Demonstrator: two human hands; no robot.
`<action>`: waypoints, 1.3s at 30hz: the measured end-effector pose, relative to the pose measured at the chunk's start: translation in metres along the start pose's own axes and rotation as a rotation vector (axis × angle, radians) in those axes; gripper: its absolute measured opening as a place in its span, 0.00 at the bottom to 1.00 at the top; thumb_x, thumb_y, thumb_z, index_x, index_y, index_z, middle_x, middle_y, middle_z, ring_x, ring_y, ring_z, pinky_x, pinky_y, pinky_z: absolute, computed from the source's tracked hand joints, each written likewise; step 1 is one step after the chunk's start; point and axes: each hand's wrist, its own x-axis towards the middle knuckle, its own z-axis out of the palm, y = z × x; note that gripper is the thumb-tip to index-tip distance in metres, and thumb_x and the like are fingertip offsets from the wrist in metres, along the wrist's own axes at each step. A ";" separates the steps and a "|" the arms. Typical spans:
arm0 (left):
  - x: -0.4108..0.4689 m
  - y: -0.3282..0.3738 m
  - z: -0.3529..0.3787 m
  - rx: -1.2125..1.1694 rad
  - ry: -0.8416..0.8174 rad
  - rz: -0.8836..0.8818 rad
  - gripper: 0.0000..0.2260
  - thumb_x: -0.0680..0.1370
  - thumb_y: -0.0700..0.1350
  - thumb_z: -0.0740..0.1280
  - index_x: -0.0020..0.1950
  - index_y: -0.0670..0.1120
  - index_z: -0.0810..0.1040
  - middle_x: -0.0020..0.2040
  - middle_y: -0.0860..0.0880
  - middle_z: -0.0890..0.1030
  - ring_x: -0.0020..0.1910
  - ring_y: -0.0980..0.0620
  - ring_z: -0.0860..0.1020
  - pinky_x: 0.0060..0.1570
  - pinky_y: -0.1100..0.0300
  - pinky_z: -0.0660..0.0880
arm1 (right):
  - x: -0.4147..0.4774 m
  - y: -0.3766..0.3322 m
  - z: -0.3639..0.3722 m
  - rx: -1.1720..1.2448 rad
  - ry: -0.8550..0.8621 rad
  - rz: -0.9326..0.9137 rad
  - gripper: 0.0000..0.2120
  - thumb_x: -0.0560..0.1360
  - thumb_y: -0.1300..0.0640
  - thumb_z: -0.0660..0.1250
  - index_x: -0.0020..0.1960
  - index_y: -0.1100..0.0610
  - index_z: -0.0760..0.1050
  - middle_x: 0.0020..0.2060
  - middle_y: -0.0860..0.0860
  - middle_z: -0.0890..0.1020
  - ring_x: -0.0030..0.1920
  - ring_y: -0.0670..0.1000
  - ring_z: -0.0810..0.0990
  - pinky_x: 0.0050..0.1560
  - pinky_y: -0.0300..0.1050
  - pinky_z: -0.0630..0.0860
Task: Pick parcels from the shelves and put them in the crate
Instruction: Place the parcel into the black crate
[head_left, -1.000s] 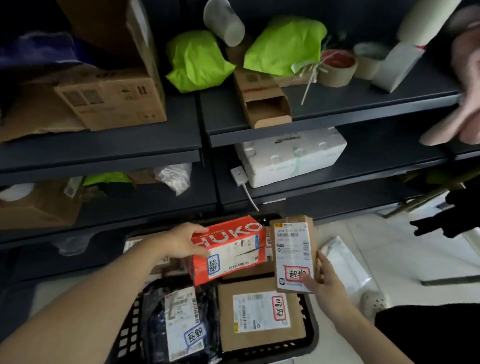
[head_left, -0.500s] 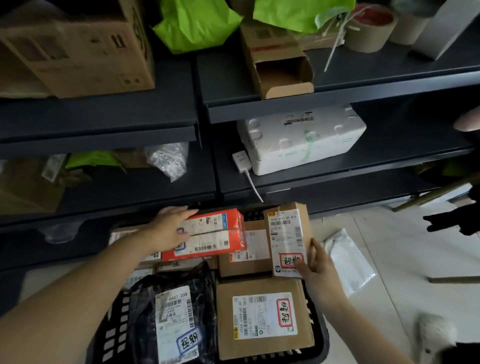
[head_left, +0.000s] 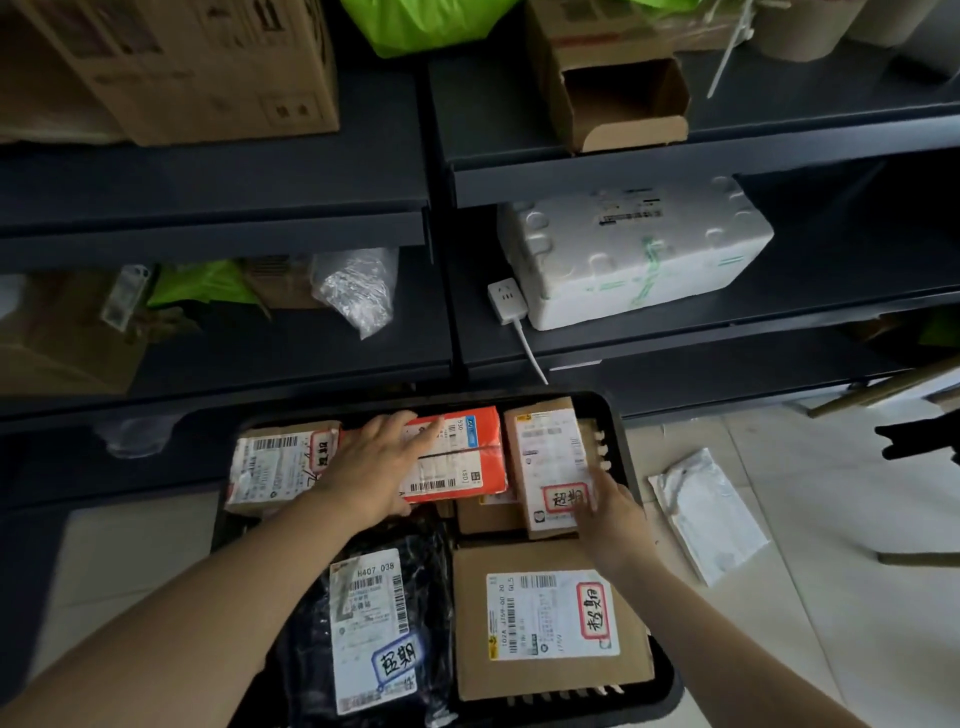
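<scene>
Nearest, in the black plastic crate (head_left: 670, 683) on the floor, a crinkled black poly bag (head_left: 301, 665) with a white label lay at 7 o'clock. A flat cardboard box (head_left: 550, 618) lay at 5 o'clock.

Beyond them the left hand (head_left: 374, 462) lay palm down on a glossy red carton (head_left: 462, 457) at the crate's 12 o'clock. Its grip was wide open, fingers straight and spread over the top, thumb at the near edge.

At 1 o'clock the right hand (head_left: 608, 514) touched the near corner of a slim brown carton (head_left: 550, 452). This carton sat just beside the red carton, along the crate's slotted right wall. Motion blur hid the fingers, so I could not tell whether that grip pinched or merely rested.

A taped, labelled parcel (head_left: 275, 462) sat at 11 o'clock, just beside the left wrist.

Outside the crate, at 3 o'clock, a flat white mailer (head_left: 706, 514) lay on the tiled floor (head_left: 779, 649).

Farther off, dark shelves (head_left: 311, 358) held a dimpled white foam box (head_left: 634, 249) at 1 o'clock, with a white power strip (head_left: 506, 301) just beside it. A crumpled clear plastic bag (head_left: 358, 291) lay at 11 o'clock. On the shelf above were an open-ended cardboard sleeve (head_left: 618, 98) and a large corrugated box (head_left: 208, 67).
</scene>
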 end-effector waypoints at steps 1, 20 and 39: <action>-0.001 0.000 -0.001 0.024 0.002 0.011 0.48 0.71 0.56 0.71 0.76 0.56 0.37 0.75 0.48 0.50 0.73 0.46 0.53 0.70 0.47 0.56 | 0.001 0.001 0.001 -0.024 -0.004 0.019 0.22 0.80 0.57 0.59 0.73 0.49 0.60 0.63 0.55 0.72 0.56 0.54 0.76 0.54 0.48 0.76; -0.187 -0.069 -0.128 0.088 0.126 -0.292 0.30 0.79 0.53 0.62 0.77 0.53 0.53 0.66 0.49 0.64 0.64 0.48 0.63 0.59 0.55 0.68 | -0.094 -0.132 -0.062 -0.396 -0.038 -0.457 0.24 0.81 0.54 0.58 0.75 0.52 0.57 0.71 0.56 0.65 0.68 0.57 0.69 0.64 0.51 0.69; -0.795 0.005 -0.012 -0.069 0.267 -1.097 0.23 0.78 0.53 0.61 0.72 0.50 0.63 0.66 0.47 0.68 0.64 0.45 0.66 0.58 0.51 0.67 | -0.589 -0.294 0.150 -0.757 -0.291 -1.616 0.28 0.79 0.51 0.60 0.76 0.53 0.55 0.70 0.51 0.66 0.69 0.55 0.65 0.62 0.48 0.70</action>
